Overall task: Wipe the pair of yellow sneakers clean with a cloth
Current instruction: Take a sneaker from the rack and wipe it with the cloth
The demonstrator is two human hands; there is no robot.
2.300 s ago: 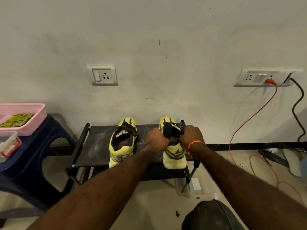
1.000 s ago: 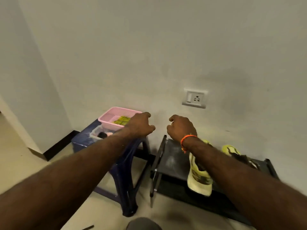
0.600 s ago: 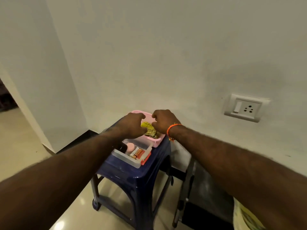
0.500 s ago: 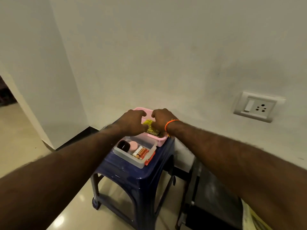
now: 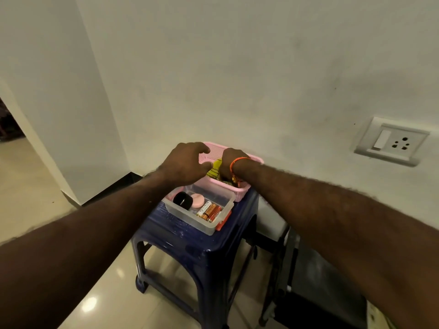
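A yellow cloth (image 5: 215,169) with dark stripes lies in a pink basket (image 5: 244,194) on a blue stool. My right hand (image 5: 229,160), with an orange band at the wrist, reaches down into the basket and grips the cloth; its fingers are hidden inside. My left hand (image 5: 186,162) hovers over the basket's left rim with fingers loosely curved, holding nothing. Of the yellow sneakers only a pale sliver (image 5: 376,315) shows at the bottom right, behind my right forearm.
The blue plastic stool (image 5: 202,250) also bears a clear box (image 5: 190,216) with batteries, a black ring and a pink disc. A black shoe rack (image 5: 306,276) stands right of the stool against the wall. A wall socket (image 5: 390,141) is at right.
I let go of the sneaker on the rack and turned left to the stool. Both hands moved to the pink basket, and my right hand has sunk into it onto the cloth.
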